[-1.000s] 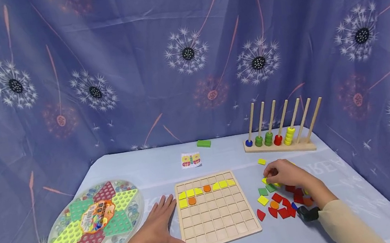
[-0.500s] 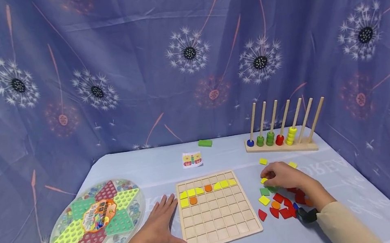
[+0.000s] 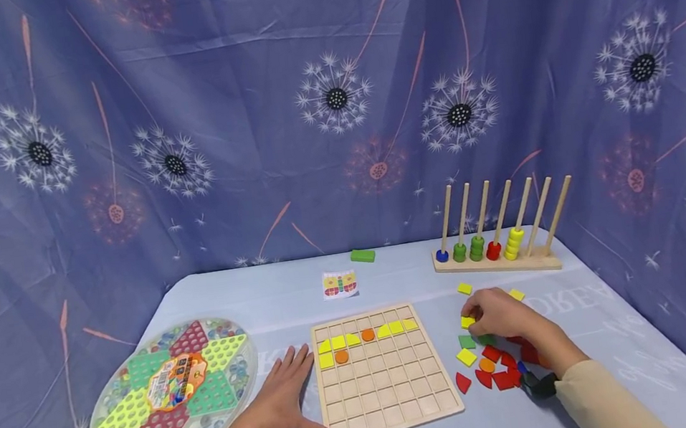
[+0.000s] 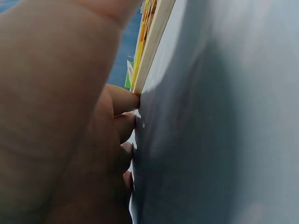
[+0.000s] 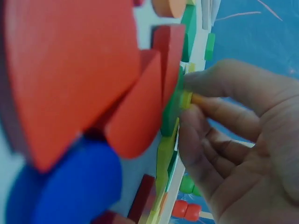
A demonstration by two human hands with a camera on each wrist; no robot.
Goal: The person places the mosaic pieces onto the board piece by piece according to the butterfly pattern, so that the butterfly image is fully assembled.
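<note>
A wooden grid board (image 3: 385, 389) lies at the middle of the table, with yellow pieces and orange discs (image 3: 368, 335) in its upper rows. My left hand (image 3: 283, 400) rests flat along the board's left side, fingers spread and thumb at its lower left corner. In the left wrist view, its fingertips meet the table by the board's edge. To the right of the board, my right hand (image 3: 501, 314) pinches a yellow tile (image 3: 468, 322) between thumb and finger. Around it lie green tiles (image 3: 467, 341), red pieces (image 3: 504, 380) and a blue piece (image 5: 79, 186), partly covered by the hand and wrist.
On the left sits a round Chinese checkers board (image 3: 174, 395) with marbles. Behind the grid board are a butterfly pattern card (image 3: 340, 284) and a green block (image 3: 363, 255). A bead stacker with upright pegs (image 3: 497, 260) stands at the back right, before a blue curtain (image 3: 253, 124).
My right hand has shifted slightly left over the pieces, uncovering a yellow tile behind it, and the pinched yellow tile shows more clearly. The left hand stays in place; the head view tilts a little.
</note>
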